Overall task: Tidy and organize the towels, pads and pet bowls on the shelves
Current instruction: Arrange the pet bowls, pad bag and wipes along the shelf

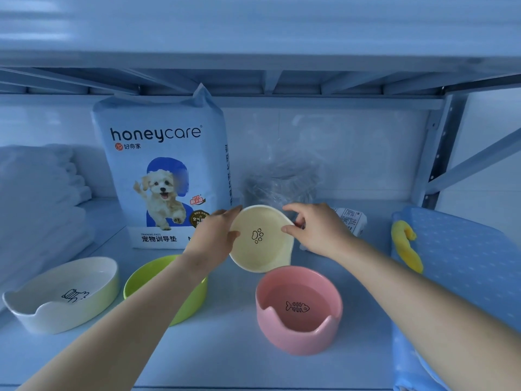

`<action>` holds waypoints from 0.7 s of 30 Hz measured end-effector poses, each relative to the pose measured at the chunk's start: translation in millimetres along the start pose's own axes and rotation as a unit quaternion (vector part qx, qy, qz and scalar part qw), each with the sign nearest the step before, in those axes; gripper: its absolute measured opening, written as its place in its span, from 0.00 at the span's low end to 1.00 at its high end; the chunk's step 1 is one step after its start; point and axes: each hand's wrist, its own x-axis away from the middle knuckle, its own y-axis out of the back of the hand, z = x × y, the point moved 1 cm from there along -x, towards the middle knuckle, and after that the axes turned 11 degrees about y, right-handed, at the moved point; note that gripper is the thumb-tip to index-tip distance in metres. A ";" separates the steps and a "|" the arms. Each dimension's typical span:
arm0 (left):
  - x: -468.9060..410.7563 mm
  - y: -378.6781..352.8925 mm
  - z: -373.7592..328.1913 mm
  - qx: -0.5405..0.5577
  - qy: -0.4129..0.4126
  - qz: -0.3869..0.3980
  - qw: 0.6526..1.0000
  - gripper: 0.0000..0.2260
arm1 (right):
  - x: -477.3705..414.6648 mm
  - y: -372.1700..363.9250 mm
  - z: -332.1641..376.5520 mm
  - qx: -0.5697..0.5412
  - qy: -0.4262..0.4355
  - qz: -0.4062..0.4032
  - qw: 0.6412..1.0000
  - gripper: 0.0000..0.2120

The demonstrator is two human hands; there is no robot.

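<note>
Both hands hold a cream-yellow bowl [260,238] with a paw print, tilted toward me above the shelf. My left hand [212,238] grips its left rim and my right hand [315,230] pinches its right rim. Just in front of it stands a pink bowl [298,309] with a fishbone drawing. A green bowl [143,277] sits partly under my left forearm, and a white-and-yellow bowl [62,292] stands at the far left. A tall pack of training pads [163,170] stands upright behind. Folded white towels [39,193] are stacked at the back left.
Crumpled clear plastic wrap [282,179] lies behind the held bowl, with a small white packet [351,220] to its right. A blue dotted pad [456,266] with a yellow plush piece [406,244] fills the right side. The shelf above [253,60] hangs low, and a metal upright [439,153] stands at the right.
</note>
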 end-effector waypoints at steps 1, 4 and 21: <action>-3.3 -0.3 -1.9 -0.006 0.003 -0.001 1.000 0.22 | -0.1 0.1 -0.4 0.004 0.007 -0.002 1.000 0.21; -12.5 -3.8 -7.1 -0.043 0.017 0.002 0.999 0.20 | 3.3 -0.2 -4.6 0.025 0.042 0.015 0.999 0.17; -31.8 -10.1 -15.0 -0.058 -0.056 0.048 0.996 0.22 | 3.1 -10.8 -25.8 0.157 0.262 0.082 0.949 0.03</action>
